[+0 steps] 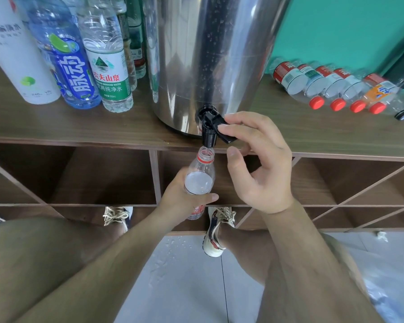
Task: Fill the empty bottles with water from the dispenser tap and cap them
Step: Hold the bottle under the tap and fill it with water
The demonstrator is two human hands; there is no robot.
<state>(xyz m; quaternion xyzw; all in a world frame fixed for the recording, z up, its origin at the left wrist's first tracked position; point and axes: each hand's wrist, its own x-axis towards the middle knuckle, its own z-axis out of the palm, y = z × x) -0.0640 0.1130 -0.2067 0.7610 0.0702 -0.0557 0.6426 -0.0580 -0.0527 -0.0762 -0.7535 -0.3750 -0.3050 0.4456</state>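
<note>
Gripped round the middle by left hand, fingers and thumb wrapped: small clear plastic bottle with red neck ring, uncapped, upright, held out in front of the brown wooden counter and below its front edge, mouth just under the black plastic tap of the tall stainless-steel dispenser. Curled over the black tap lever from the right: right hand, two fingertips on top, thumb beneath, thumb contact unclear. Bottle seemingly well filled, level hard to read. Likely trouble: overflow if lever closed late; splash past the narrow mouth if bottle drifts off the spout; slipping grip on wet plastic. Drops already on the grey floor tiles by the shoes. Cap for this bottle not seen. Left end of counter: standing white can, blue-labelled bottle, green-labelled clear bottle, close beside the dispenser. Right end: row of clear red-capped bottles lying on their sides, caps toward the front edge. Nothing between either hand and the tap.
</note>
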